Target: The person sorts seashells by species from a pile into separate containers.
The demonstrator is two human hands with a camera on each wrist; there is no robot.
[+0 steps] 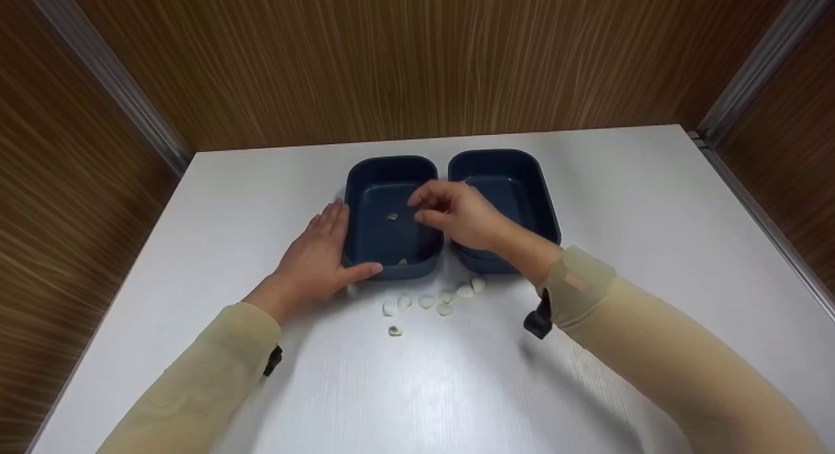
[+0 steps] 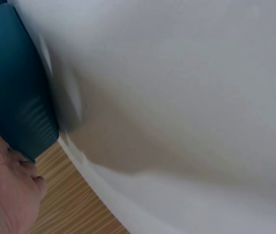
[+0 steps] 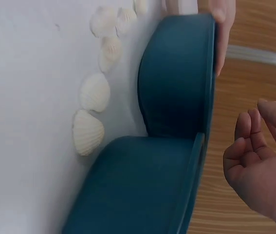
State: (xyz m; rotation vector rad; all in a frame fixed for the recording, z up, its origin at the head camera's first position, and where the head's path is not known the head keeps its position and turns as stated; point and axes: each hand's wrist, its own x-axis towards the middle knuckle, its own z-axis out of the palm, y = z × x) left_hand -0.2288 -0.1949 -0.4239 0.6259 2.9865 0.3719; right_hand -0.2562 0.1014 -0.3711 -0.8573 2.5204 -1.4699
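My left hand (image 1: 316, 255) lies along the left side of a dark blue bin (image 1: 391, 272), fingers straight and thumb at its front rim. Over that bin's right side hovers my right hand (image 1: 466, 216). Its fingers are loosely bent, and the right wrist view shows a gap between thumb and fingertips with nothing held. Inside the left bin lie a small brownish shell (image 1: 392, 216) and another small shell (image 1: 402, 262) by the front wall. A second dark blue bin (image 1: 545, 209) stands close on the right, partly covered by my right hand and forearm.
Several white ribbed seashells (image 3: 88, 132) lie in a loose row on the white table (image 1: 417, 402), in front of the bins. Nearer to me is one small dark-marked shell (image 1: 394, 331). A wood-grain panel (image 1: 417, 62) rises behind the table.
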